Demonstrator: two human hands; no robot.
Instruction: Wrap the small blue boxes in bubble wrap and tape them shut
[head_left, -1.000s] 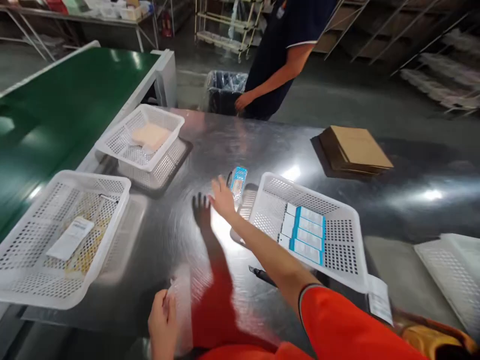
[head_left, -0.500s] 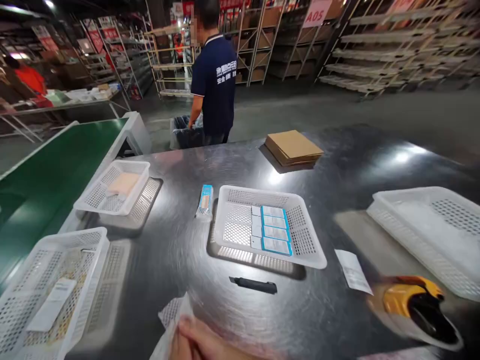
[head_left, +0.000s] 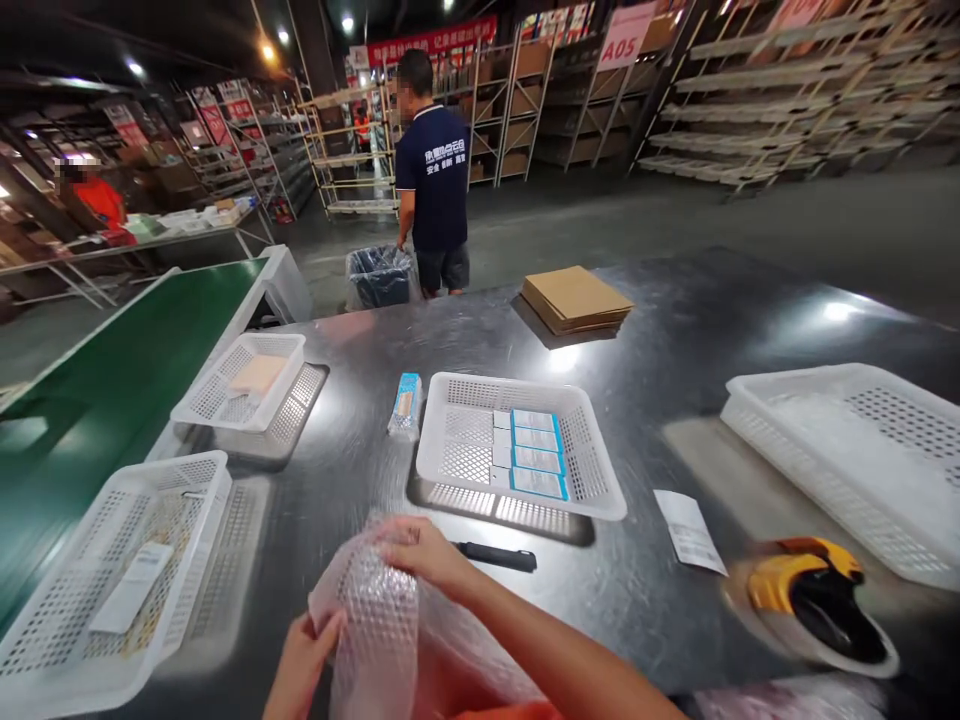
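A sheet of clear bubble wrap point(head_left: 379, 610) is bunched between my two hands at the front of the metal table. My left hand point(head_left: 311, 645) pinches its left edge, while my right hand point(head_left: 416, 550) grips the upper edge. Just beyond my right hand lies a black utility knife point(head_left: 495, 556), partly behind the wrist. Farther back, a white plastic basket point(head_left: 457, 487) holds several blue-and-white boxes point(head_left: 538, 455) in a row. Left of that basket lies a blue-topped box in bubble wrap point(head_left: 405, 407).
Two white baskets point(head_left: 214, 500) stand at left beside the green conveyor belt point(head_left: 142, 330). Cardboard sheets point(head_left: 577, 298) are stacked at the back. On the right are a paper slip point(head_left: 690, 532), a yellow tape dispenser point(head_left: 806, 590) and another basket point(head_left: 840, 470). A person point(head_left: 435, 180) stands beyond the table.
My hands have risen and moved apart, bringing much more of the bubble wrap into view. The person beyond the table has moved slightly farther away with the bin.
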